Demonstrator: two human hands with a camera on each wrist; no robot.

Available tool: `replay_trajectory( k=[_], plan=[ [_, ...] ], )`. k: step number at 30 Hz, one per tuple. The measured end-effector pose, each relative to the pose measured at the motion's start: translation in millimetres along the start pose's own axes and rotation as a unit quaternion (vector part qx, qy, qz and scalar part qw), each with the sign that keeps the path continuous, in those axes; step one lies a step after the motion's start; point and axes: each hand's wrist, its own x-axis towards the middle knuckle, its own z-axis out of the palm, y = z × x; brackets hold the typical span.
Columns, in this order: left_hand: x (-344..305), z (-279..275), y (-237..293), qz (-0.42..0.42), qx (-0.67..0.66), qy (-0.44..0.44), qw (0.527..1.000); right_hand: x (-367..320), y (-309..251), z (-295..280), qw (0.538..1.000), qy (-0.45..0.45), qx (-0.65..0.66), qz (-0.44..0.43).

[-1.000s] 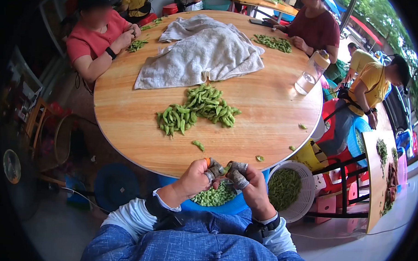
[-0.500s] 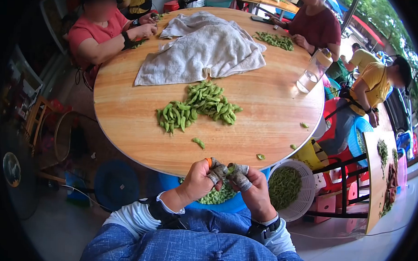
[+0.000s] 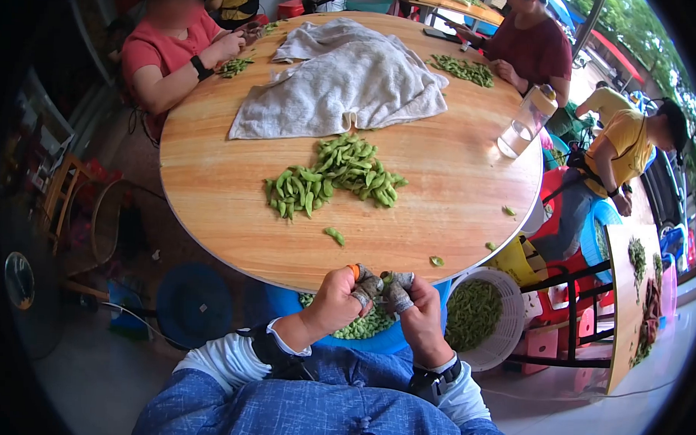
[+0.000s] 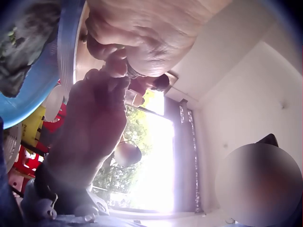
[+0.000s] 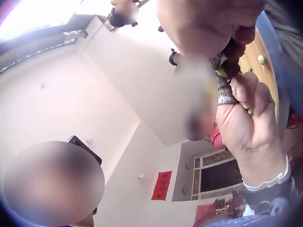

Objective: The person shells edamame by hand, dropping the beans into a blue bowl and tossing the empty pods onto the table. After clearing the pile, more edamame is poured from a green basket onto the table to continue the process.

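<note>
In the head view my left hand (image 3: 336, 295) and right hand (image 3: 423, 318) meet over a blue basin (image 3: 393, 342) of shelled green beans (image 3: 366, 324). Grey wrapping covers the thumbs and some fingers, with an orange band on one left finger. Both hands pinch an edamame pod (image 5: 221, 73) between their wrapped tips; most of it is hidden by the fingers. Small green pieces also show under the left hand's curled fingers in the right wrist view. On the round wooden table (image 3: 233, 221), just ahead, lies a pile of edamame pods (image 3: 338, 175), with a loose pod (image 3: 334, 235) nearer me.
A white basket (image 3: 505, 330) of pods stands on the floor at my right. Beyond the pile a pale towel (image 3: 345, 83) covers something. A clear bottle (image 3: 526, 124) stands near the table's right edge. Other people sit around it, and a tilted board (image 3: 625, 304) stands at far right.
My hands stay over the basin; their wrapped fingertips have shifted slightly around the pod. Across the table, the person in the red top has moved both hands. The head view has shifted slightly.
</note>
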Motion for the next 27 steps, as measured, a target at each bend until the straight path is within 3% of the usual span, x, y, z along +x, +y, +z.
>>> replay_trajectory(
  k=[2, 4, 6, 10, 13, 16, 18, 19, 22, 25, 27],
  plan=[
    [1.0, -3.3, 1.2, 0.105, 0.213, -0.001, 0.971, 2.4, 1.5, -2.1, 1.0, -0.002, -0.009, 0.025],
    [-1.0, -5.6, 5.9, 0.184, 0.402, -0.006, 0.897, 3.0, 0.7, -6.9, 0.997, -0.023, 0.007, 0.07],
    [-7.8, -4.6, 15.2, 0.234, 0.563, -0.017, 0.792, 2.7, 2.1, -5.5, 0.997, -0.031, 0.003, 0.067],
    [-3.3, -10.7, 8.0, 0.275, 0.503, -0.022, 0.819, 0.4, -2.1, -4.7, 0.997, -0.045, 0.044, 0.048],
    [-4.2, -10.5, 7.2, 0.257, 0.358, -0.049, 0.896, -2.7, 4.5, -7.3, 0.996, -0.067, 0.058, 0.001],
    [-1.5, -8.9, -2.5, 0.201, 0.196, -0.052, 0.958, -3.2, 6.9, -5.2, 0.996, -0.066, 0.061, -0.024],
    [-4.2, -12.1, 6.4, 0.054, 0.077, -0.073, 0.993, -2.8, 6.2, -6.1, 0.995, -0.075, 0.018, -0.054],
    [-5.8, -13.1, 10.9, -0.021, 0.016, -0.082, 0.996, -2.6, 5.5, -7.0, 0.994, -0.081, -0.003, -0.07],
    [-6.8, -13.9, 13.7, -0.031, 0.077, -0.089, 0.993, -2.2, -0.1, -11.3, 0.977, -0.079, -0.181, -0.075],
    [-8.2, -10.3, -4.2, 0.004, 0.057, -0.062, 0.996, 0.9, -8.9, -5.3, 0.927, -0.085, -0.316, -0.182],
    [-7.5, -9.8, -8.7, -0.047, 0.012, -0.035, 0.998, -0.7, -9.4, -2.1, 0.91, -0.078, -0.351, -0.205]
  ],
)
